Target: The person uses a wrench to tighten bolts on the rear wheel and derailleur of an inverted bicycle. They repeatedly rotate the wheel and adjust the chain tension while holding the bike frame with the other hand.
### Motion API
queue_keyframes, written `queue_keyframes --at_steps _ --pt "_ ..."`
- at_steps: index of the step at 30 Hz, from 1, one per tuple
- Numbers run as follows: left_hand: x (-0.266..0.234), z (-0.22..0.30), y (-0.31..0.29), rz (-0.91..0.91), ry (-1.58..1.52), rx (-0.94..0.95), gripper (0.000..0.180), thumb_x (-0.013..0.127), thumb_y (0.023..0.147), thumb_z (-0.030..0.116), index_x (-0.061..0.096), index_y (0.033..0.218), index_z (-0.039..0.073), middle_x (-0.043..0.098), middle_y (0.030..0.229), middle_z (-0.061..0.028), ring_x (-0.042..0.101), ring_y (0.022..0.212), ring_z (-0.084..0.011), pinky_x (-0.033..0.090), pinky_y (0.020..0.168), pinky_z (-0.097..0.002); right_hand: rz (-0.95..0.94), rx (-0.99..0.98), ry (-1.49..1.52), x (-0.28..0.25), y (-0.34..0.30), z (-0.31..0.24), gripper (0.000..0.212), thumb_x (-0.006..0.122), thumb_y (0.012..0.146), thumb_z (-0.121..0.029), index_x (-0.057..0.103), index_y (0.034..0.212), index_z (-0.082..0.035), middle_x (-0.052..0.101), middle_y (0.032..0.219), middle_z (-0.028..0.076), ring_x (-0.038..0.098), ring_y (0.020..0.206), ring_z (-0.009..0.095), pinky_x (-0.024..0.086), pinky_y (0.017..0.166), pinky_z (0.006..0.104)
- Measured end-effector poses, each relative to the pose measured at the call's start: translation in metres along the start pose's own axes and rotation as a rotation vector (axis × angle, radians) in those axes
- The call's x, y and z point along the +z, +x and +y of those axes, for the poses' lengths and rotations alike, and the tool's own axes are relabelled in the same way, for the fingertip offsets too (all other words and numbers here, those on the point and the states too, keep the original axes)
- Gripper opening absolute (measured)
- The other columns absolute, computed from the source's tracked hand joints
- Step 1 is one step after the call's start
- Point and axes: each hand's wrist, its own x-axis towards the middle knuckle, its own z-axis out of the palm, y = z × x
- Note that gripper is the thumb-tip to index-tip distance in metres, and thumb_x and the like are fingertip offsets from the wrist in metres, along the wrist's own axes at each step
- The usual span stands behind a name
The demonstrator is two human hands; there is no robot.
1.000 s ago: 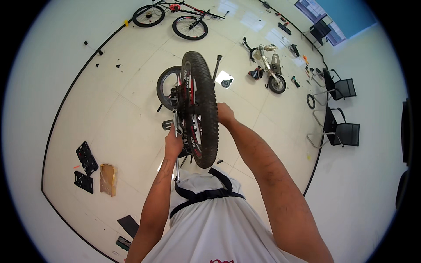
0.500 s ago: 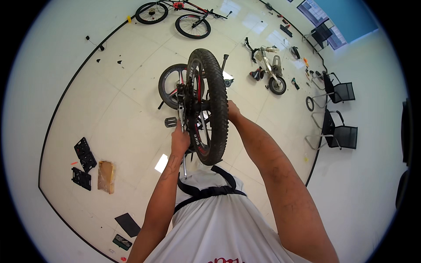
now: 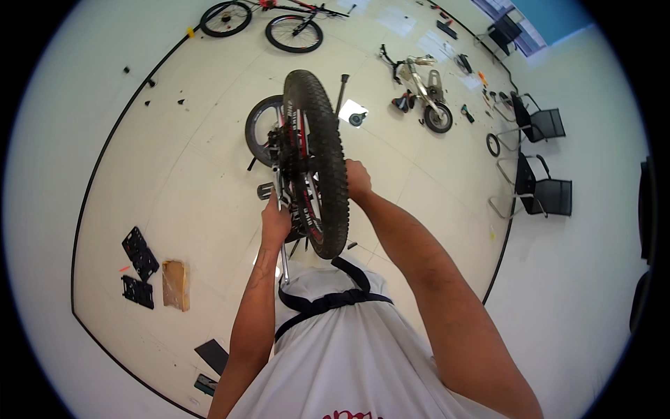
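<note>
On the pale tiled floor point(image 3: 209, 174), a black disc point(image 3: 356, 119) is newly uncovered: the bicycle wheel point(image 3: 332, 167) has shifted left in view, yet stands supported between my hands. My left hand point(image 3: 276, 222) curls round a silver bar point(image 3: 279, 190); my right hand point(image 3: 358, 181) has fingers hidden beside the tyre, grip indeterminable.

Barred between left hand point(image 3: 276, 220) and right hand point(image 3: 358, 180) by the near wheel point(image 3: 330, 164); crowded ahead of the left hand by a pedal point(image 3: 265, 191) and, farther off, the far wheel point(image 3: 250, 137). Passable leftward over floor point(image 3: 188, 195) to the cases point(image 3: 142, 255) and box point(image 3: 176, 286), rightward to the silver frame point(image 3: 421, 96) and chairs point(image 3: 551, 199).
</note>
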Motion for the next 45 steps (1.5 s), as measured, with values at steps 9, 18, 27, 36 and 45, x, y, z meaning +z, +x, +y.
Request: queue_keyframes --at_steps 9,18,27,36,45 --pt "0.016 0.007 -0.002 -0.052 -0.064 -0.100 0.056 0.043 0.089 0.006 0.039 0.145 0.009 0.049 0.061 -0.0007 0.043 0.046 -0.0088 0.037 0.040 -0.0276 -0.038 -0.115 -0.003 0.010 0.020 0.039 0.021 0.057 0.078 -0.012 0.070 0.086 0.002 0.067 0.088 0.026 0.068 0.084 0.040 0.056 0.074 0.0461" --pt "0.014 0.020 0.003 -0.134 -0.021 -0.135 0.057 0.043 0.089 0.004 0.036 0.146 0.007 0.054 0.064 -0.0057 0.050 0.053 -0.0127 0.044 0.052 -0.0304 0.017 -0.096 0.047 -0.001 0.015 0.046 0.020 0.054 0.081 -0.010 0.069 0.088 0.001 0.067 0.092 0.023 0.067 0.088 0.039 0.054 0.076 0.0464" --pt "0.017 0.023 -0.001 -0.130 0.004 -0.115 0.058 0.042 0.088 0.003 0.037 0.146 0.007 0.055 0.064 -0.0072 0.052 0.054 -0.0139 0.045 0.054 -0.0312 0.058 -0.055 0.093 -0.002 0.008 0.043 0.020 0.053 0.080 -0.010 0.069 0.083 0.001 0.068 0.086 0.023 0.067 0.083 0.039 0.054 0.075 0.0474" --pt "0.016 0.011 0.006 -0.093 -0.018 -0.072 0.052 0.040 0.091 0.004 0.042 0.142 0.014 0.050 0.064 -0.0012 0.040 0.044 -0.0071 0.035 0.038 -0.0253 0.120 -0.077 0.110 0.006 0.008 0.043 0.017 0.053 0.080 -0.008 0.068 0.079 0.000 0.067 0.084 0.022 0.067 0.081 0.038 0.054 0.071 0.0465" --pt "0.013 0.013 0.003 -0.084 -0.033 -0.095 0.047 0.043 0.093 0.005 0.045 0.139 0.009 0.054 0.069 -0.0028 0.046 0.052 -0.0089 0.039 0.046 -0.0264 0.175 -0.182 0.092 0.026 -0.005 0.051 0.014 0.051 0.083 -0.005 0.058 0.090 0.003 0.064 0.085 0.025 0.066 0.078 0.040 0.054 0.069 0.0472"
